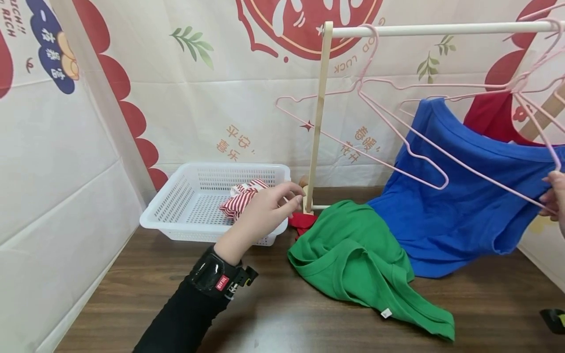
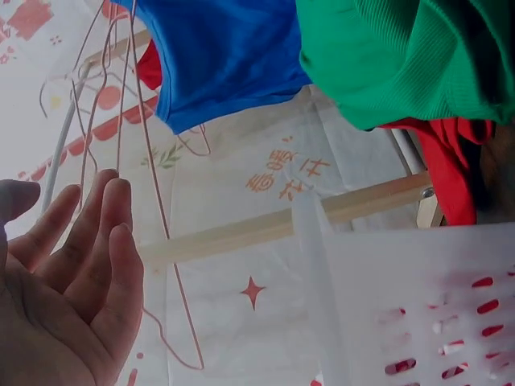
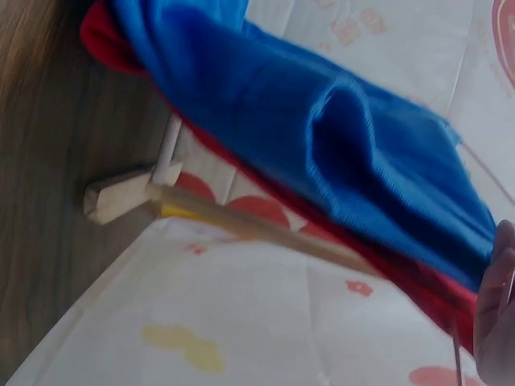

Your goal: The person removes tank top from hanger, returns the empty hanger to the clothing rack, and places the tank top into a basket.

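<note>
Tabletop [image 1: 273,318]: nearest us, brown wood shows in a broad stretch left of the green garment, with a slimmer patch off its right tail.
Green garment [image 1: 353,260]: here's our landmark, heaped on the wood, one end trailing near and right, a white tag [image 1: 386,313] poking out at its near edge.
Left hand [image 1: 271,206]: just left of the green garment, over the basket's right side, fingers loosely bent and released, holding nothing.
Basket [image 1: 190,233]: left of the green garment, its long near rim facing us; the perforated floor shows on the left, striped cloth [image 1: 238,203] sits towards the right.
Red cloth [image 1: 302,221]: squeezed into the narrow gap between the basket and the green garment.
Right hand [image 1: 555,201]: far right of the green garment, cut by the frame edge, grasping the end of a pink hanger [image 1: 557,164]; whether it also grips cloth, I cannot tell.
Blue garment [image 1: 459,196]: hanging right of and beyond the green garment, lower edge down near the wood, red garment [image 1: 490,115] behind it.
Wooden post [image 1: 320,117]: rising just behind the green garment's left side.
Rail [image 1: 441,29]: running high above the green garment, the leftmost hanger [image 1: 376,41] hooked beside the post.
Printed backdrop [image 1: 185,122]: closing off the far side behind the green garment.
</note>
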Tool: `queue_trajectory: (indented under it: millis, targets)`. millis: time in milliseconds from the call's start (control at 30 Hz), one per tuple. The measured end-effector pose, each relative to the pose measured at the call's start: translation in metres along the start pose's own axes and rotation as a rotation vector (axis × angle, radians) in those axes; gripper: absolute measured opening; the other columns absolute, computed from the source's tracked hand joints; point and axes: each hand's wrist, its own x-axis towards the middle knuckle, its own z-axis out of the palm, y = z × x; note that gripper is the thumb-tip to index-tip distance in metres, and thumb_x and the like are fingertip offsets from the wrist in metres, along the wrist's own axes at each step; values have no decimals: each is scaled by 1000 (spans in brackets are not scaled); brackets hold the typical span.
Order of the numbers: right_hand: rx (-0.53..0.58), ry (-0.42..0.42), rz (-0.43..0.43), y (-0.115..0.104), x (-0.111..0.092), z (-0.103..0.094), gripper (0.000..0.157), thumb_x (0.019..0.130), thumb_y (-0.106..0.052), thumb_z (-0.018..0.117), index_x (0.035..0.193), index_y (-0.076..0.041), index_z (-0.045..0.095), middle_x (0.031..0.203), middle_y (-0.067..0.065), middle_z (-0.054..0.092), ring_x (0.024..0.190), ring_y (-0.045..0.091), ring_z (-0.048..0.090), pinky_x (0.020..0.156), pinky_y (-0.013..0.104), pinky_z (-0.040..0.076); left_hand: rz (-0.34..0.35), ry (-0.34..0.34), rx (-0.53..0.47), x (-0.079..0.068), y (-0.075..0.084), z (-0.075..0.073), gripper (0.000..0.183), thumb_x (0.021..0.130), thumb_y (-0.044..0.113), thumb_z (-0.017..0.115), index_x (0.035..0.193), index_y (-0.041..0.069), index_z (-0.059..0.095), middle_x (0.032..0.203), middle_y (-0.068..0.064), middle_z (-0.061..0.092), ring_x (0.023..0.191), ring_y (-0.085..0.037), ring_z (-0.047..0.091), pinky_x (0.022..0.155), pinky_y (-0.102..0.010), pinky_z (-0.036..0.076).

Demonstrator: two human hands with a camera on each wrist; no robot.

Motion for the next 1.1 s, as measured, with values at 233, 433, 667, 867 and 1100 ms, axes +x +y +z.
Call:
queue_trajectory:
  millis: [233, 433, 667, 867, 1100]
  targets:
    - [153, 135, -113, -78, -48, 41, 31, 103, -13, 47, 90, -36, 64, 56, -17, 53, 38, -5, 50, 39, 8, 39, 73, 14, 119, 3, 3, 10, 14, 99, 26, 57, 107, 20, 66, 82, 12, 63, 71, -6, 55, 63, -26, 47]
    - [166, 251, -86, -115, -58, 62, 29, 98, -6, 56, 85, -30, 65, 55, -15, 53, 39, -6, 50, 41, 7, 41, 99, 22, 157, 4, 7, 13, 14, 99, 28, 57, 107, 20, 66, 84, 11, 64, 72, -5, 55, 66, -26, 46]
    - [151, 205, -151, -125, -57, 75, 22, 95, -6, 60, 91, -27, 68, 60, -11, 57, 44, -4, 56, 46, 10, 46, 102, 30, 180, 5, 9, 15, 15, 99, 28, 57, 109, 20, 66, 89, 11, 67, 75, -4, 57, 67, -25, 47]
    - [76, 99, -172, -135, -63, 82, 14, 97, -13, 58, 106, -18, 67, 73, -9, 59, 56, -4, 60, 57, 9, 48, 125, 28, 241, 7, 13, 19, 18, 100, 29, 55, 110, 19, 66, 89, 11, 67, 76, -3, 58, 65, -24, 47]
    - [-97, 70, -131, -146, -68, 92, 37, 99, -25, 55, 130, -4, 61, 81, -14, 58, 65, -10, 60, 63, 5, 45, 141, 18, 290, 9, 16, 21, 21, 100, 32, 53, 111, 19, 65, 86, 13, 63, 71, -2, 54, 62, -22, 44]
